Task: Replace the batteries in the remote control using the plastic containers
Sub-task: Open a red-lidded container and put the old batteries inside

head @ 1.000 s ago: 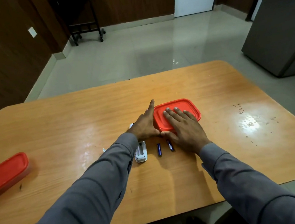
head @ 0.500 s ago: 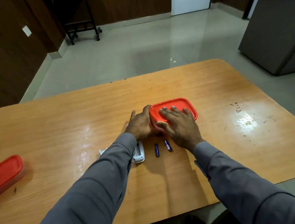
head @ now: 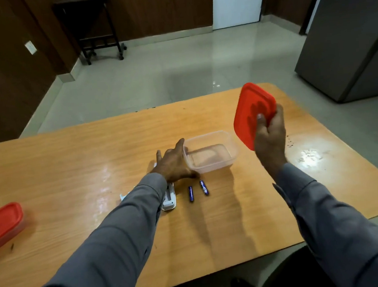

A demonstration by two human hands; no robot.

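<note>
While our left hand (head: 174,165) lay against the near-left wall of the clear plastic container (head: 211,151), fingers straight and loosely spread, thumb toward us, our right hand (head: 270,134) held the red lid (head: 252,109) up off the wooden table (head: 72,170), to the right of the container and tilted nearly on edge. The thumb pressed on the lid's facing side and the fingers curled behind it, their shadow showing through the plastic. The container stood open and upright near the table's middle; whether anything lay inside we could not tell through the glare. Two blue batteries (head: 197,190) lay side by side on the wood just in front of it, apart from each other and from the container. The white remote control (head: 169,198) lay just left of them, largely hidden under our left sleeve (head: 114,239). A second red-lidded container (head: 3,222) sat closed at the table's far left edge, well apart from the rest.
</note>
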